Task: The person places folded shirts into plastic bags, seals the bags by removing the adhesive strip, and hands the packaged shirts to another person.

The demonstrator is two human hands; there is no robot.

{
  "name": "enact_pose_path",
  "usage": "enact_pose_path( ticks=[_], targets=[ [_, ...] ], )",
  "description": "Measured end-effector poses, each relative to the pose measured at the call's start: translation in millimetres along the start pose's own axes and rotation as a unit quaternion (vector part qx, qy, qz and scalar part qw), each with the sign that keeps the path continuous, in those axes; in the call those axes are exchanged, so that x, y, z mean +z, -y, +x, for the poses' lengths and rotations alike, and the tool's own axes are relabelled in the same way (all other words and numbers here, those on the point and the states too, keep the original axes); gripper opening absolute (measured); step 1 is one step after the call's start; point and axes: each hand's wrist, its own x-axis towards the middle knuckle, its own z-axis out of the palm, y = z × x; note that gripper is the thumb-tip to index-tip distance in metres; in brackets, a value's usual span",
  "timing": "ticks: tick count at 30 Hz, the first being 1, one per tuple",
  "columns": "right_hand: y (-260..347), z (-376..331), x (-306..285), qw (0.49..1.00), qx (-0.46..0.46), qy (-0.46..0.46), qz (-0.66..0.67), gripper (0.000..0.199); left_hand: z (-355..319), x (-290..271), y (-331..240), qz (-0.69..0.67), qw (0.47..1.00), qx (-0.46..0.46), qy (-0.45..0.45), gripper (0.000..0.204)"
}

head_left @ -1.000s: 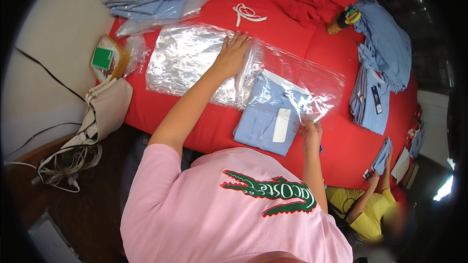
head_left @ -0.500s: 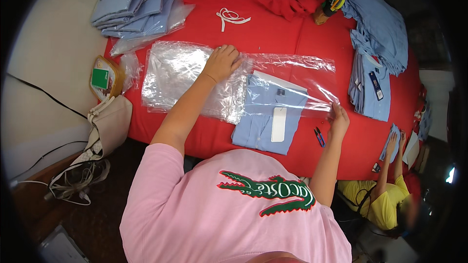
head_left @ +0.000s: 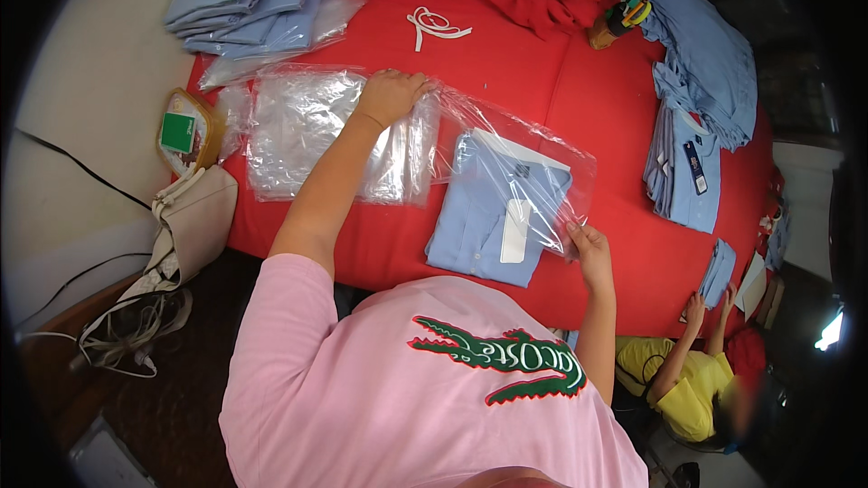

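Red table point(head_left: 524, 63): folded shirt point(head_left: 470, 226) laid left of right grip point(head_left: 592, 253) — clear bag point(head_left: 547, 145) pinched by it and left grip point(head_left: 391, 97).

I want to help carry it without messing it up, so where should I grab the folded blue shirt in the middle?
Probably its near edge, coming from the bottom of the picture, palms underneath: the folded blue shirt lies flat, and that edge sits outside the clear plastic bag spread over its far part.

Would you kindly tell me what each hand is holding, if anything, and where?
A clear plastic bag: the right hand pinches it near its lower right corner. Whether the left hand, at its upper left, grips it is unclear.
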Motion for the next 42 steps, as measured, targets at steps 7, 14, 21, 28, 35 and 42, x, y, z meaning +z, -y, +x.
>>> enact_pose_path(
  ticks=[7,14,21,28,35,42],
  targets=[
    [21.0,-3.1,44.4,0.997,-0.081,-0.012,0.011,0.039,2.2,-2.8,52.8,0.050,0.997,-0.048,-0.033,0.043],
    [4.9,1.0,49.6,0.996,-0.085,-0.009,-0.022,0.039,2.5,-6.7,65.5,0.045,0.996,-0.060,-0.050,0.041],
    [10.8,-12.8,53.1,0.997,-0.069,-0.013,-0.020,0.037,1.6,-11.4,66.8,0.022,0.997,-0.056,-0.037,0.036],
    [-6.5,-21.4,42.2,0.985,-0.144,-0.047,-0.079,0.033,0.4,-4.4,71.4,-0.013,0.997,-0.044,-0.059,0.036],
    [-23.2,-41.2,6.4,0.988,-0.118,-0.065,-0.078,0.035,6.2,-7.6,69.9,0.047,0.992,-0.117,-0.006,0.042],
    [-26.2,-51.5,-24.5,0.983,-0.120,-0.130,-0.040,0.037,4.2,-1.4,81.4,0.019,0.984,-0.173,-0.044,0.049]
  ],
)
